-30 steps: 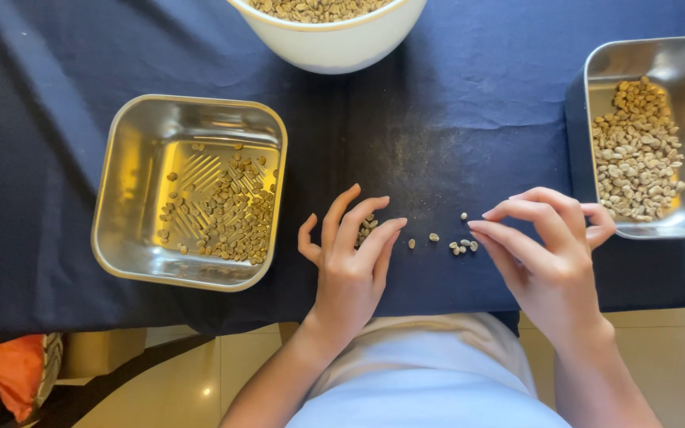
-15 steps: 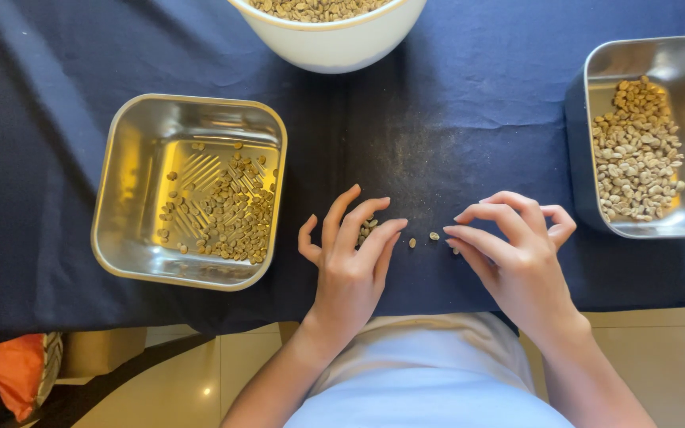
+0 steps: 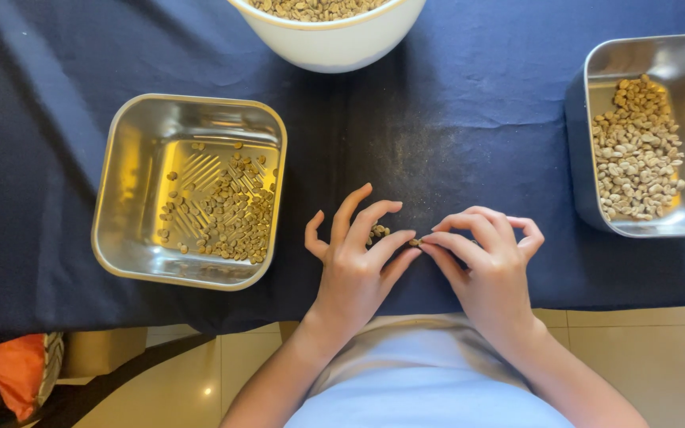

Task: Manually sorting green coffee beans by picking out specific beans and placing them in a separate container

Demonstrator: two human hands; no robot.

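Nearest you, your left hand (image 3: 356, 265) rests on the dark blue cloth (image 3: 469, 143) with fingers curled loosely over a small cluster of pale beans (image 3: 377, 233), not closed on them; it seems to cup them so they stay gathered in one spot; your right hand (image 3: 489, 265) lies beside it, forefinger and thumb meeting at a single bean (image 3: 414, 242) right where the two hands' fingertips come together; whether that bean is pinched off the cloth or only pushed along it I cannot tell, since the fingertips cover most of it.

Further out, to your left, a square steel tray (image 3: 120, 238) holds a thin scatter of darker beans over its ribbed floor; to your right, a second steel tray (image 3: 588, 135) holds a denser heap of lighter beans; one tray sits within reach of each hand, which looks like a way to keep two kinds apart.

Farthest, a white bowl (image 3: 334, 51) of beans sits at the top edge, its far half cut off; the right tray is cropped too; how many beans lie under your left palm is hidden; an orange object (image 3: 9, 372) below the table's edge is too partial to name.
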